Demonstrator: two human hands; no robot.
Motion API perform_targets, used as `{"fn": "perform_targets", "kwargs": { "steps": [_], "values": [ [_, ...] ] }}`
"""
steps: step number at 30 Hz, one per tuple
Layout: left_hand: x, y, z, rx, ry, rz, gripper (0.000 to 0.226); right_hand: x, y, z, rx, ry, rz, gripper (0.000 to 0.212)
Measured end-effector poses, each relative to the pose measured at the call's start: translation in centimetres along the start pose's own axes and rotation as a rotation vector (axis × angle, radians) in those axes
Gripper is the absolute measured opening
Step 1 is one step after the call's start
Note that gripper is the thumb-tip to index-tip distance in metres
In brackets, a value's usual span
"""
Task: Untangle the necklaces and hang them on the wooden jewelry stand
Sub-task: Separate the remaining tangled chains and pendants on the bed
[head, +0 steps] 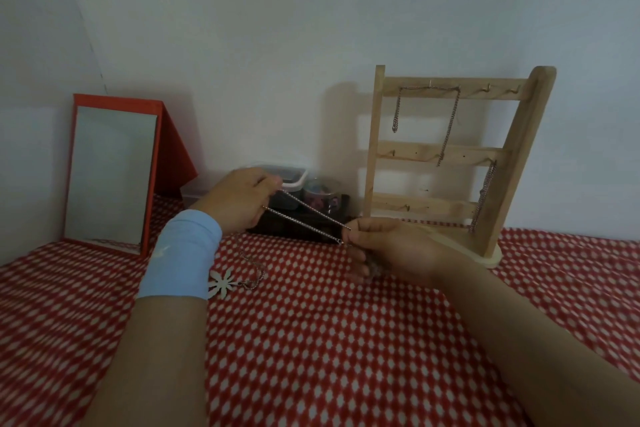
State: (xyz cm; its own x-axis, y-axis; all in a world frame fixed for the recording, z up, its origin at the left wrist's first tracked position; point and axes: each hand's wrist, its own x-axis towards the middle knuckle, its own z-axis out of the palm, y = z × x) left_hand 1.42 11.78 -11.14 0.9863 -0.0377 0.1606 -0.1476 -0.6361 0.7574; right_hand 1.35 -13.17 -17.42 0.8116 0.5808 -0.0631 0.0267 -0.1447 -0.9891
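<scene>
A silver chain necklace [304, 218] is stretched taut in two strands between my hands, above the red patterned cloth. My left hand [239, 199] pinches its left end; my right hand [391, 250] pinches the ends near the clasp. The wooden jewelry stand [453, 156] rises at the back right against the wall. One chain [450, 121] hangs from its top bar hooks, and another chain [483, 198] hangs by its right post. A necklace with a white flower pendant [225, 282] lies on the cloth beside my left wrist.
A red-framed mirror [110, 173] stands propped at the back left. Clear plastic containers [294, 184] and a dark box sit against the wall behind my hands. The red cloth [329, 340] covers the whole surface. A blue band wraps my left wrist.
</scene>
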Motion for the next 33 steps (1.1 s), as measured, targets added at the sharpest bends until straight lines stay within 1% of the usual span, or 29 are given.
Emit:
{"fn": "perform_targets", "kwargs": {
  "steps": [1,2,3,5,6,7,9,11,12,14,16,17,19,21,23,24,26,28,29,31,33],
  "values": [
    [0.1,-0.3,-0.2,0.180,-0.010,-0.007,0.035,0.0,0.1,-0.2,-0.109,0.030,0.014,0.037],
    [0.2,-0.6,-0.2,0.352,-0.056,-0.039,0.036,0.0,0.1,-0.3,-0.228,0.060,0.031,0.037],
    [0.4,-0.8,0.0,0.484,-0.135,-0.109,0.036,0.0,0.1,-0.6,-0.324,0.076,0.048,0.034],
    [0.5,-0.6,1.0,0.701,-0.287,-0.253,0.038,-0.2,0.2,-0.9,-0.422,0.050,0.060,0.030],
    [0.5,-0.2,1.8,0.773,-0.335,-0.251,0.038,-0.2,0.1,-1.0,-0.428,0.030,0.058,0.031],
    [0.6,0.5,2.7,0.785,-0.349,-0.198,0.037,-0.3,-0.1,-0.9,-0.413,0.014,0.055,0.031],
    [0.5,2.0,4.4,0.675,-0.327,-0.040,0.033,-0.4,-0.6,-0.7,-0.364,-0.006,0.039,0.029],
    [0.2,3.2,5.9,0.431,-0.328,0.060,0.034,-0.4,-1.0,-0.6,-0.322,0.008,0.024,0.026],
    [-0.1,3.5,6.4,0.320,-0.359,0.057,0.035,-0.5,-1.1,-0.7,-0.315,0.020,0.014,0.023],
    [-0.3,3.3,7.2,0.154,-0.439,-0.027,0.035,-0.6,-1.1,-0.7,-0.317,0.048,-0.008,0.022],
    [-0.3,2.7,7.3,0.039,-0.488,-0.126,0.029,-0.6,-1.1,-0.7,-0.317,0.090,-0.013,0.024],
    [-0.2,2.5,7.2,0.001,-0.500,-0.149,0.025,-0.6,-1.2,-0.6,-0.319,0.118,-0.011,0.026],
    [0.1,2.0,7.0,0.035,-0.487,-0.105,0.023,-0.5,-1.2,-0.5,-0.354,0.166,0.002,0.031],
    [0.2,1.8,6.7,0.088,-0.435,-0.027,0.029,-0.6,-1.2,-0.6,-0.406,0.204,0.031,0.038],
    [0.3,1.6,6.4,0.057,-0.420,-0.019,0.032,-0.6,-1.1,-0.6,-0.410,0.236,0.061,0.044],
    [0.3,1.5,6.3,0.051,-0.430,-0.013,0.029,-0.6,-1.0,-0.6,-0.402,0.244,0.063,0.044],
    [0.3,1.3,6.0,0.071,-0.459,0.011,0.025,-0.6,-1.1,-0.6,-0.404,0.229,0.056,0.038],
    [0.3,1.0,5.7,0.082,-0.487,0.021,0.033,-0.6,-1.2,-0.7,-0.414,0.186,0.064,0.028],
    [0.3,0.9,5.6,0.091,-0.502,0.011,0.037,-0.6,-1.2,-0.8,-0.416,0.169,0.076,0.028],
    [0.2,0.7,5.4,0.115,-0.532,-0.027,0.042,-0.6,-1.3,-1.2,-0.414,0.158,0.121,0.036],
    [0.1,0.6,5.3,0.119,-0.543,-0.061,0.046,-0.6,-1.4,-1.5,-0.469,0.176,0.191,0.035]
  ]
}}
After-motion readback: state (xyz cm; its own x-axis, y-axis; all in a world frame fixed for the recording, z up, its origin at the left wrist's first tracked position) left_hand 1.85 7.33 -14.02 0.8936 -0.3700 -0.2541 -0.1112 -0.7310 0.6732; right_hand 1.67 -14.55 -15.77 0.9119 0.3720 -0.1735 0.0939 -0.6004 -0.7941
